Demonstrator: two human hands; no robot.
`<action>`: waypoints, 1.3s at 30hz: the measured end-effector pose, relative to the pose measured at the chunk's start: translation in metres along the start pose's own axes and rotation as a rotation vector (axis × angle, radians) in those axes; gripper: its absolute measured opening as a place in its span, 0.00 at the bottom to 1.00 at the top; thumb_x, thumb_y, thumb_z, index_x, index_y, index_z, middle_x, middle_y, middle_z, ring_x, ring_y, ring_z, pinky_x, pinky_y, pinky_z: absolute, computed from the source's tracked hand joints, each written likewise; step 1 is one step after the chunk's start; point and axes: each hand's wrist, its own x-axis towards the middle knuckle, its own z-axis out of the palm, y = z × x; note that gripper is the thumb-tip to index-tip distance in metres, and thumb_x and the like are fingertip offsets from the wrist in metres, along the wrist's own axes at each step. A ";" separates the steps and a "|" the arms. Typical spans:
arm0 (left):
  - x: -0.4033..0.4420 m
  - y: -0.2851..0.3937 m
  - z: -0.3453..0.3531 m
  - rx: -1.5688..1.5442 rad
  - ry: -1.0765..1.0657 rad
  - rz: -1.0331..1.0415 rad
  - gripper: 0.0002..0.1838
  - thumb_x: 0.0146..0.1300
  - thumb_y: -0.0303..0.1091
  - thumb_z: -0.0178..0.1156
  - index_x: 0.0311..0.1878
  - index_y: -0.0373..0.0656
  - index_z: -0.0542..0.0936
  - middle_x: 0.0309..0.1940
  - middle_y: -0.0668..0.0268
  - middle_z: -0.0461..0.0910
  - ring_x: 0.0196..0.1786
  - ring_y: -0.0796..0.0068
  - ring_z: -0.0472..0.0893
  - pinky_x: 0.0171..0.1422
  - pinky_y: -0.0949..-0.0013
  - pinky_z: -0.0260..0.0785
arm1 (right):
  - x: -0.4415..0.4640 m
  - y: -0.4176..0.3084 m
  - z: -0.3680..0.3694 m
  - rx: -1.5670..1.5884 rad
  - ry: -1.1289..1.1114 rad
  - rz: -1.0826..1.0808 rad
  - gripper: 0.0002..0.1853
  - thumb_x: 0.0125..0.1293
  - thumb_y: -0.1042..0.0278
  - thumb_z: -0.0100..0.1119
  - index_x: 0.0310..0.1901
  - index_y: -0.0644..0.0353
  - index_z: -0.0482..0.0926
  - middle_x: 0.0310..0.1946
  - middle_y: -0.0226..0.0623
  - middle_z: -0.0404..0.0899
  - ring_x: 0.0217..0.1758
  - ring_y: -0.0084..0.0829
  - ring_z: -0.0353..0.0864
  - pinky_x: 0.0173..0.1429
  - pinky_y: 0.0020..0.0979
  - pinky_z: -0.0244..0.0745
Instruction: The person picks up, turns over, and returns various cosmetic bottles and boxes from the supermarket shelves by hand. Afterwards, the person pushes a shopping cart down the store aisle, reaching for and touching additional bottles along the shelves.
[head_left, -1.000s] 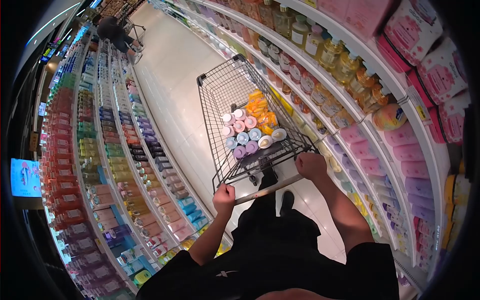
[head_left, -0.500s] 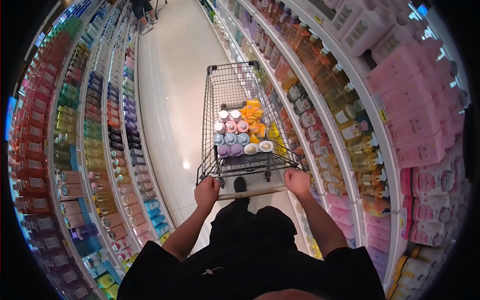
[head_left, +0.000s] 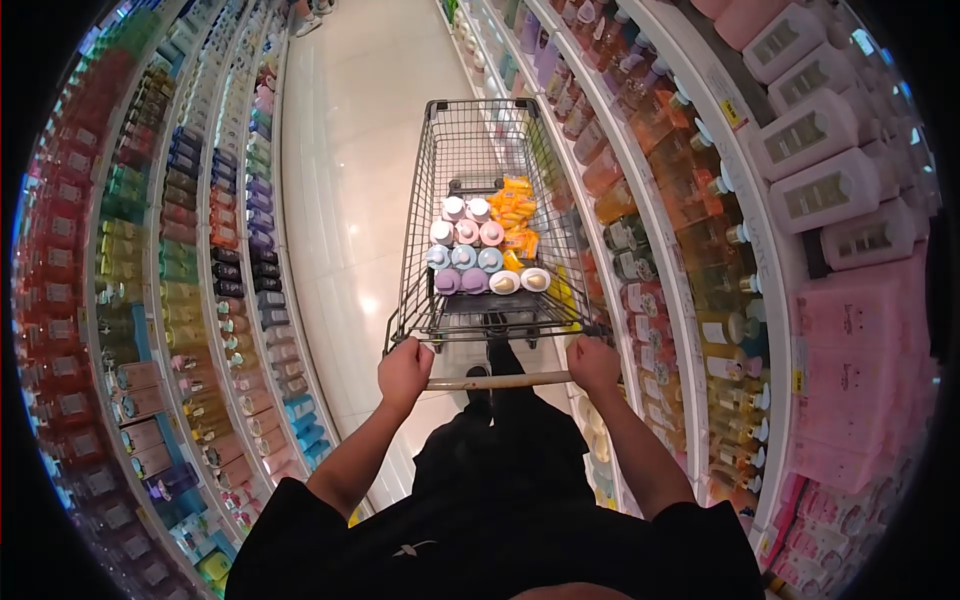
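Observation:
A wire shopping cart (head_left: 412, 250) stands in front of me, its handle bar (head_left: 500, 381) running across between my hands. My left hand (head_left: 406, 372) is wrapped round the left end of the bar, and my right hand (head_left: 594, 364) grips the right end. In the basket, several bottles stand in rows: white and pink ones (head_left: 466, 231) at the back, blue ones (head_left: 463, 258) before them, purple ones (head_left: 461, 281) nearest me. Two white-topped bottles (head_left: 520, 281) stand beside the purple ones. Orange packets (head_left: 513, 212) are heaped on the right side.
Shelves of colourful bottles (head_left: 180, 240) line the aisle's left side. Close to the cart on the right, more shelves hold bottles (head_left: 690, 160), large white jugs (head_left: 825, 190) and pink packs (head_left: 850, 350). Pale floor tiles (head_left: 340, 170) run ahead. A person's feet (head_left: 308, 24) show far up the aisle.
The cart and I have moved forward along the aisle, so the shelf goods have slid back past me. Both hands have kept their hold on the bar. The distant person's feet sit higher in view.

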 end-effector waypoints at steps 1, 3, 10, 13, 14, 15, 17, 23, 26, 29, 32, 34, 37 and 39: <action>0.009 0.002 -0.004 -0.012 0.012 -0.012 0.15 0.74 0.41 0.67 0.33 0.43 0.82 0.28 0.51 0.86 0.33 0.41 0.87 0.39 0.43 0.78 | 0.009 -0.003 0.001 0.007 0.013 -0.017 0.16 0.76 0.59 0.63 0.29 0.55 0.83 0.24 0.45 0.86 0.29 0.53 0.89 0.37 0.56 0.83; 0.027 0.005 -0.009 0.007 0.016 -0.011 0.15 0.74 0.41 0.67 0.33 0.43 0.82 0.29 0.51 0.86 0.33 0.41 0.87 0.38 0.44 0.78 | 0.026 -0.007 -0.001 -0.005 0.075 -0.082 0.14 0.73 0.60 0.66 0.28 0.54 0.84 0.24 0.44 0.86 0.29 0.52 0.89 0.36 0.53 0.83; 0.098 0.012 -0.014 0.086 0.027 0.007 0.15 0.76 0.41 0.66 0.34 0.42 0.81 0.30 0.50 0.86 0.33 0.38 0.86 0.39 0.43 0.78 | 0.098 -0.025 -0.003 0.130 -0.030 -0.006 0.15 0.74 0.58 0.65 0.28 0.54 0.84 0.26 0.44 0.88 0.29 0.52 0.90 0.36 0.53 0.85; 0.130 0.006 -0.023 0.081 0.019 -0.022 0.16 0.76 0.42 0.65 0.34 0.41 0.80 0.30 0.49 0.86 0.34 0.37 0.86 0.40 0.42 0.78 | 0.128 -0.044 -0.003 0.121 -0.031 -0.040 0.15 0.73 0.59 0.66 0.28 0.55 0.84 0.26 0.43 0.88 0.29 0.52 0.90 0.36 0.53 0.85; 0.142 0.003 -0.024 0.080 0.016 -0.022 0.16 0.76 0.42 0.65 0.34 0.41 0.80 0.30 0.49 0.86 0.35 0.37 0.86 0.40 0.42 0.78 | 0.138 -0.047 -0.001 0.133 -0.033 -0.050 0.15 0.73 0.59 0.66 0.28 0.55 0.84 0.26 0.43 0.88 0.29 0.51 0.90 0.36 0.52 0.85; 0.154 0.001 -0.026 0.076 0.014 -0.023 0.16 0.76 0.42 0.65 0.34 0.41 0.80 0.30 0.49 0.86 0.36 0.37 0.87 0.41 0.42 0.79 | 0.149 -0.051 0.001 0.143 -0.034 -0.064 0.14 0.73 0.60 0.67 0.28 0.55 0.84 0.26 0.43 0.88 0.29 0.51 0.90 0.36 0.52 0.85; 0.179 -0.001 -0.030 0.076 0.020 -0.039 0.16 0.76 0.42 0.65 0.34 0.41 0.80 0.30 0.49 0.86 0.36 0.37 0.87 0.41 0.42 0.79 | 0.170 -0.060 0.007 0.171 -0.025 -0.078 0.14 0.72 0.61 0.67 0.28 0.55 0.83 0.26 0.43 0.87 0.29 0.51 0.90 0.36 0.52 0.85; 0.261 -0.016 -0.055 0.075 0.055 -0.053 0.16 0.76 0.42 0.65 0.33 0.41 0.80 0.30 0.50 0.87 0.34 0.37 0.87 0.40 0.43 0.79 | 0.233 -0.102 0.021 0.161 -0.159 -0.047 0.15 0.73 0.56 0.68 0.29 0.54 0.84 0.26 0.43 0.87 0.31 0.53 0.90 0.37 0.55 0.84; 0.304 -0.022 -0.061 0.076 0.069 -0.039 0.17 0.76 0.42 0.65 0.32 0.42 0.80 0.30 0.50 0.86 0.33 0.38 0.86 0.39 0.43 0.79 | 0.269 -0.120 0.030 0.173 -0.143 -0.024 0.14 0.74 0.54 0.67 0.32 0.53 0.86 0.27 0.44 0.88 0.32 0.53 0.91 0.38 0.56 0.84; 0.344 -0.025 -0.063 0.072 0.074 -0.009 0.17 0.75 0.42 0.65 0.31 0.42 0.79 0.28 0.51 0.85 0.32 0.39 0.85 0.38 0.43 0.78 | 0.303 -0.134 0.042 0.171 -0.146 -0.011 0.17 0.77 0.53 0.64 0.31 0.55 0.86 0.28 0.45 0.87 0.32 0.54 0.89 0.38 0.56 0.82; 0.386 -0.033 -0.063 0.054 0.067 -0.002 0.16 0.74 0.41 0.65 0.31 0.42 0.79 0.28 0.51 0.84 0.33 0.38 0.85 0.39 0.42 0.79 | 0.343 -0.142 0.058 0.108 -0.191 0.067 0.18 0.77 0.51 0.61 0.33 0.54 0.87 0.30 0.46 0.88 0.36 0.55 0.90 0.42 0.57 0.82; 0.411 -0.031 -0.068 0.024 0.072 -0.006 0.16 0.73 0.41 0.65 0.31 0.42 0.79 0.29 0.51 0.85 0.34 0.39 0.86 0.39 0.42 0.79 | 0.368 -0.155 0.057 0.125 -0.171 0.109 0.18 0.77 0.52 0.62 0.32 0.54 0.87 0.29 0.48 0.88 0.35 0.57 0.90 0.41 0.58 0.83; 0.454 -0.037 -0.077 0.016 0.078 0.064 0.15 0.73 0.41 0.65 0.31 0.42 0.79 0.31 0.52 0.85 0.35 0.39 0.86 0.40 0.43 0.79 | 0.405 -0.173 0.060 0.068 -0.096 0.009 0.18 0.76 0.54 0.63 0.29 0.55 0.86 0.27 0.52 0.88 0.32 0.60 0.90 0.38 0.60 0.84; 0.484 -0.037 -0.076 -0.015 0.093 0.073 0.15 0.73 0.40 0.65 0.31 0.42 0.79 0.31 0.52 0.85 0.35 0.39 0.86 0.40 0.42 0.79 | 0.432 -0.177 0.068 0.062 -0.115 0.027 0.19 0.76 0.53 0.62 0.29 0.55 0.87 0.29 0.51 0.89 0.33 0.59 0.91 0.41 0.60 0.85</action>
